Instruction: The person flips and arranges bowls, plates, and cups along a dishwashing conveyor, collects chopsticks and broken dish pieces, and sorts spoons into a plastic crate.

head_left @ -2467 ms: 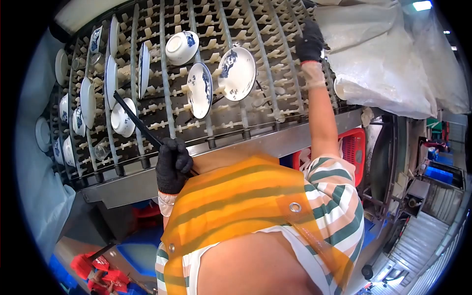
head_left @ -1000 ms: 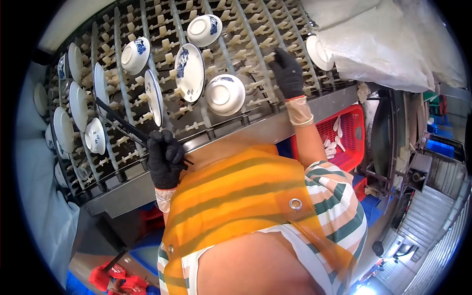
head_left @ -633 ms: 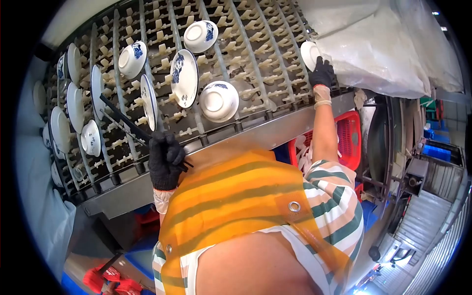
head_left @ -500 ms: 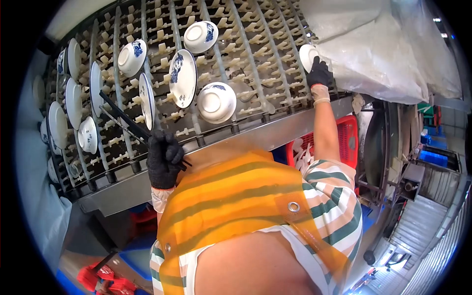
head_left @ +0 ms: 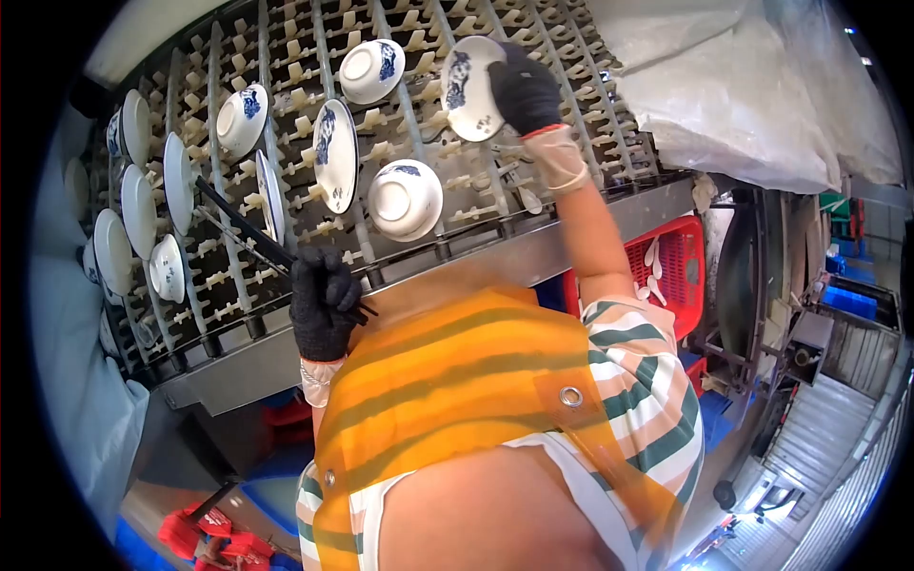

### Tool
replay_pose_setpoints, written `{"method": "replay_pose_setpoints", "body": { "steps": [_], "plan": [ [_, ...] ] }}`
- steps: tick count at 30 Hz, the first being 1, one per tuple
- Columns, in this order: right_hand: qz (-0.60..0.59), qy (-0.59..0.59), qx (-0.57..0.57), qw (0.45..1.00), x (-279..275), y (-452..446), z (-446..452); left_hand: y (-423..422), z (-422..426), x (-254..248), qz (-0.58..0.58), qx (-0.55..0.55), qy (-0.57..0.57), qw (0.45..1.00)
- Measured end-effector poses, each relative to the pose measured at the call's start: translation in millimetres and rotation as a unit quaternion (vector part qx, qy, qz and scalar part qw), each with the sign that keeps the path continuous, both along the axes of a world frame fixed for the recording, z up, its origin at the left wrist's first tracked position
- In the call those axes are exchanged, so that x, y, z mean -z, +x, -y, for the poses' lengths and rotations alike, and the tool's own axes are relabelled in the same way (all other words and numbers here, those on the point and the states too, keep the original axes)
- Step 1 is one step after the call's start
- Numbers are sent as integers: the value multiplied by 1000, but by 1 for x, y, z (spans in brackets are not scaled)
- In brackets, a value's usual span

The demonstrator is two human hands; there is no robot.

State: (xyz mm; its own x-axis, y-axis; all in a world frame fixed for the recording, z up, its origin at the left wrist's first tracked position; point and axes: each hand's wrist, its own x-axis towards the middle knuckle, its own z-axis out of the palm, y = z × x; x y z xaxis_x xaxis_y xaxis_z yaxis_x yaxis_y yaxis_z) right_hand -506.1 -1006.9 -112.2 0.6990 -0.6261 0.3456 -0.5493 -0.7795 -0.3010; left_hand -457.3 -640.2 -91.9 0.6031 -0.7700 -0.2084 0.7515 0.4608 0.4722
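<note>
In the head view my right hand [head_left: 526, 90], in a black glove, grips the right edge of a white plate [head_left: 468, 88] with a blue pattern. The plate is tilted over the pegged conveyor rack [head_left: 519, 143]. Low at the rack's front edge, my left hand [head_left: 322, 300], also gloved in black, is closed round some dark chopsticks [head_left: 249, 228] that point up and left. Between the hands are an overturned white bowl [head_left: 405, 200], an upright oval plate [head_left: 335, 157] and another overturned bowl [head_left: 371, 71]. A spoon [head_left: 529, 200] lies among the pegs below my right hand.
More plates [head_left: 138, 211] and bowls [head_left: 167, 268] stand at the rack's left. A plastic sheet [head_left: 733, 95] hangs over its right end. Below my right arm is a red basket [head_left: 693, 276] with white spoons [head_left: 653, 271]. The metal ledge [head_left: 486, 252] runs along the rack's front.
My right hand has moved left from beside the plastic sheet, and a patterned plate now shows in its grip. The dishes on the rack have shifted slightly. My left hand keeps the chopsticks.
</note>
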Motion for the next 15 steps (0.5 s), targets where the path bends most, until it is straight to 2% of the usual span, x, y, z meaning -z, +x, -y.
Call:
{"method": "replay_pose_setpoints", "body": {
  "steps": [1, 3, 4, 5, 7, 8, 9, 10, 11, 12, 14, 15],
  "plan": [
    [42, 44, -10, 998, -3, 11, -12, -1, 3, -1, 15, 1, -7, 1000],
    [9, -4, -88, 996, 5, 20, -12, -5, 4, 1, 2, -13, 5, 1000],
    [47, 67, -46, 996, -8, 25, -15, -7, 5, 2, -12, -28, 14, 999],
    [46, 63, -43, 996, -10, 21, -10, -7, 7, 3, -13, -25, 10, 1000],
    [139, 189, -58, 970, -11, 11, 5, -8, 8, 6, -26, -16, -16, 999],
    [171, -134, -183, 959, 18, 4, 30, -9, 10, 6, -28, -18, -20, 999],
    [232, -100, -123, 960, 24, -6, 31, -10, 13, 6, -28, -18, -27, 999],
    [214, -142, -108, 960, 19, -20, 35, -11, 14, 6, -28, -20, -32, 999],
    [195, 12, 12, 981, 13, -31, 39, -12, 16, 6, -30, -25, -32, 999],
    [212, -29, 54, 975, 31, -44, 58, -13, 18, 5, -21, -21, -41, 999],
    [214, -121, 63, 967, 47, -84, 90, -14, 20, 5, -13, -13, -49, 999],
    [171, -168, 69, 968, 57, -109, 109, -15, 21, 5, -10, -13, -40, 999]
  ]
}}
